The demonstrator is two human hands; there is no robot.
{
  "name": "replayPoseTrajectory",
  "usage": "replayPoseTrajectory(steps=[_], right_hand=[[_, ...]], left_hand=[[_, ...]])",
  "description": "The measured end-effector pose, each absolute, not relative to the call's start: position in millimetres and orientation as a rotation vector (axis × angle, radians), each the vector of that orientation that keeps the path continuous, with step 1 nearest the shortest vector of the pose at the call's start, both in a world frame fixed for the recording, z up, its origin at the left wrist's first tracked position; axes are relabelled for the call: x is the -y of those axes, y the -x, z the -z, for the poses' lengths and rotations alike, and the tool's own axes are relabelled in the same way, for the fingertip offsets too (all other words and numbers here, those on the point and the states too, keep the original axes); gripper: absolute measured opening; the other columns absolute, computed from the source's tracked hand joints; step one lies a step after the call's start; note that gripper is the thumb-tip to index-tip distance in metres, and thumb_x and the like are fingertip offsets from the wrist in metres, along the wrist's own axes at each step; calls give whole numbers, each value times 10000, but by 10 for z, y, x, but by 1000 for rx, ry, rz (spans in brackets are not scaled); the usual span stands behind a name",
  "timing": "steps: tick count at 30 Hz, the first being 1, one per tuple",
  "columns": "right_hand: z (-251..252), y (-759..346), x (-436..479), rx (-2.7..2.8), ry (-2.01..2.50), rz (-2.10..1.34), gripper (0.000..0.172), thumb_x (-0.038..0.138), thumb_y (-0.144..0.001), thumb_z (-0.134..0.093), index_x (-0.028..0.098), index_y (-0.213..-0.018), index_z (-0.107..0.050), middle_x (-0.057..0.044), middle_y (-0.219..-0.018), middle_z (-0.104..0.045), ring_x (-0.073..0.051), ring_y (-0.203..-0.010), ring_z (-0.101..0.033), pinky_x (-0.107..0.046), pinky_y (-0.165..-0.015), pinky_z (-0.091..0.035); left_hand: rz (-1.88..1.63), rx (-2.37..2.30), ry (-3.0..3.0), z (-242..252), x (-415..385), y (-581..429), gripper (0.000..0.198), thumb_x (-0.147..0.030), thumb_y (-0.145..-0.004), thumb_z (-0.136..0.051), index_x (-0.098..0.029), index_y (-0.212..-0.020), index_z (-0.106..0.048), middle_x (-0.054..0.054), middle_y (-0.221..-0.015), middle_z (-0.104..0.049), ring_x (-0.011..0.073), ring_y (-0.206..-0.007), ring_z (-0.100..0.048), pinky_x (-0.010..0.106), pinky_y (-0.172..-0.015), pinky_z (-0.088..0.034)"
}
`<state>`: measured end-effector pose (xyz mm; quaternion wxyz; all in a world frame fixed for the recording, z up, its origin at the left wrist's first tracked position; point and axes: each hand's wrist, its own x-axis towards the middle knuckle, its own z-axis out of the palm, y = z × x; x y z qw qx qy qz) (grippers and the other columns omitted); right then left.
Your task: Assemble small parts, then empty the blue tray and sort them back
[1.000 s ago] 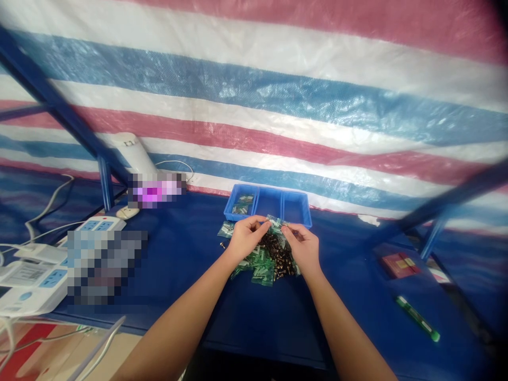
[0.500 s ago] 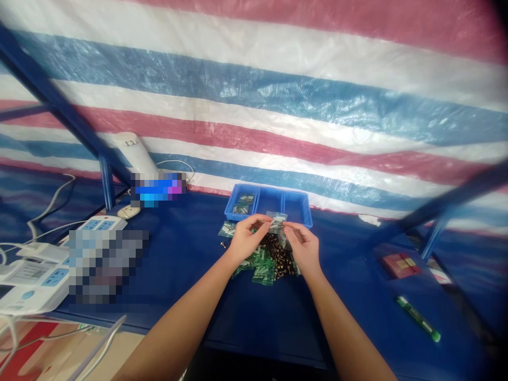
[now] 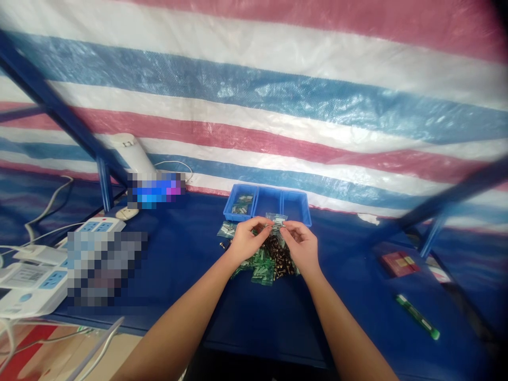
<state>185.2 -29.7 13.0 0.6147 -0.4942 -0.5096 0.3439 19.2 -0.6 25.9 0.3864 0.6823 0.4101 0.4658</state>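
Observation:
My left hand (image 3: 251, 239) and my right hand (image 3: 300, 242) pinch a small clear plastic bag (image 3: 277, 218) between them, with silvery metal pieces in it. Beneath my hands lies a heap of dark and brass-coloured screws (image 3: 282, 260). Green-tinted small bags (image 3: 262, 271) of metal pieces lie against the heap's left side. Another clear bag (image 3: 226, 229) rests left of my left hand, with a loose screw (image 3: 222, 245) near it. Just beyond my hands stands a blue three-part tray (image 3: 297, 207); its left compartment holds several small bags (image 3: 243, 203).
A white power strip (image 3: 51, 280) with cables and a blurred-out object lie at left. Behind them stands a white cylinder (image 3: 133, 151). On the right are a red box (image 3: 399, 263) and a green packet (image 3: 417, 316). Blue frame bars (image 3: 59, 108) slant at both sides before a striped sheet.
Both hands stay close together on the clear bag; the fingers have shifted slightly and the bag's tilt has changed a little. The view has moved marginally.

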Motion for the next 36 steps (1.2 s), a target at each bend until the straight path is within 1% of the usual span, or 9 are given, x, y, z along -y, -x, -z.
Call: replayPoseTrajectory(steps=[6,13,16,20,25,27,30,32,36], right_hand=[[-146,-1852,295,1155,1141,-791,220,363,-797,-706,202,-947,-693,-46,-837,-697,-184,-746,-648,-337,-702,-548],[-109,-1858,282,1125,1156,-797,242,368,-768,-736,198,-911,-639,-32,-800,-673,-172,-723,-637,-319,-683,-532],[-117,-1862,281,1074,1155,-856,324,377,-750,-751,205,-982,-603,-18,-777,-675,-170,-702,-641,-312,-662,-532],[-128,-1861,286,1016,1152,-962,433,382,-757,-748,201,-1131,-624,-36,-829,-705,-184,-756,-662,-331,-698,-540],[-91,-1863,273,963,1127,-972,320,359,-725,-775,190,-987,-704,-49,-866,-722,-190,-777,-660,-349,-725,-537],[-75,-1865,268,969,1132,-950,288,355,-721,-777,189,-949,-714,-45,-853,-717,-188,-768,-652,-347,-716,-533],[-71,-1867,267,1004,1134,-889,247,350,-728,-771,192,-910,-718,-40,-844,-699,-179,-756,-631,-331,-693,-517],[-80,-1869,270,1043,1128,-841,219,349,-741,-760,200,-897,-722,-42,-874,-685,-170,-750,-614,-312,-664,-504],[-124,-1874,288,1140,1188,-703,182,352,-753,-747,220,-879,-750,-41,-899,-651,-142,-688,-569,-294,-617,-482]], left_hand=[[-1149,-1042,-1710,-251,11,-199,231,-361,-870,-615,-174,-969,-707,69,-814,-715,182,-712,-670,275,-618,-524],[-1147,-1052,-1739,-280,18,-194,221,-351,-871,-613,-170,-958,-706,65,-799,-704,176,-708,-654,262,-602,-506],[-1165,-1050,-1767,-299,26,-198,226,-355,-873,-611,-176,-978,-699,48,-770,-681,158,-677,-623,257,-594,-490],[-1211,-998,-1735,-297,25,-209,257,-364,-864,-625,-178,-1041,-632,42,-797,-663,150,-691,-611,256,-620,-487],[-1206,-976,-1654,-280,4,-209,406,-343,-848,-654,-192,-1193,-500,22,-824,-637,122,-644,-577,251,-624,-488],[-1215,-987,-1692,-281,-4,-204,354,-344,-854,-646,-181,-1153,-550,19,-800,-606,125,-663,-563,253,-634,-485],[-1266,-1023,-1807,-280,-12,-195,216,-344,-860,-635,-170,-986,-654,12,-732,-547,129,-663,-517,255,-628,-458],[-1291,-1054,-1858,-270,-16,-189,184,-338,-857,-639,-172,-919,-689,2,-683,-522,127,-642,-490,259,-631,-444],[-1265,-1093,-1769,-241,-14,-180,218,-355,-865,-627,-169,-945,-709,0,-637,-569,129,-597,-523,253,-584,-438]])
